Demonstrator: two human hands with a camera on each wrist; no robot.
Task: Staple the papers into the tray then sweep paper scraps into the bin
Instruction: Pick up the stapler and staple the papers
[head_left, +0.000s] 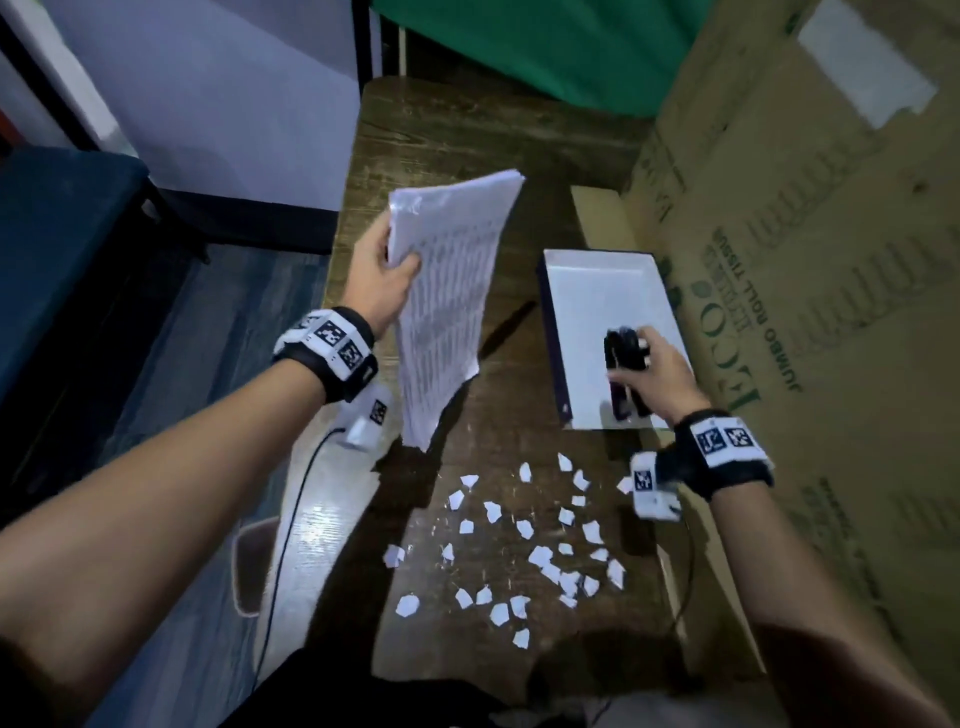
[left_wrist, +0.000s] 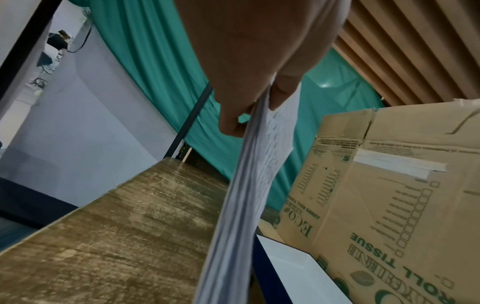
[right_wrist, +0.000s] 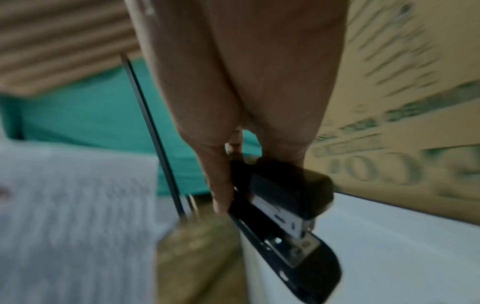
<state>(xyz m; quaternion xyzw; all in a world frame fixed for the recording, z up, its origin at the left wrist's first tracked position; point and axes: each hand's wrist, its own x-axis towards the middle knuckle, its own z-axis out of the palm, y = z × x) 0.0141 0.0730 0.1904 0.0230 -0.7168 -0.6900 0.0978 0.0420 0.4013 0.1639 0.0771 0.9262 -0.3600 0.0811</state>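
Note:
My left hand (head_left: 382, 270) grips a thick stack of printed white papers (head_left: 447, 306) by its left edge and holds it up above the wooden table (head_left: 426, 135), lower end hanging down. The left wrist view shows the thumb and fingers (left_wrist: 283, 92) pinching the papers (left_wrist: 249, 185) edge-on. My right hand (head_left: 654, 369) holds a black stapler (head_left: 626, 358) over the white tray (head_left: 602, 291), which has a dark blue rim. In the right wrist view the stapler (right_wrist: 285, 207) points down at the tray floor (right_wrist: 389, 246). Several white paper scraps (head_left: 524, 540) lie scattered on the table near me.
A large cardboard box (head_left: 810, 260) printed "ECO" stands along the table's right side, close behind the tray. A green curtain (head_left: 545, 47) hangs at the back. Dark blue furniture (head_left: 62, 249) stands left of the table. A black cable (head_left: 291, 530) runs from my left wrist.

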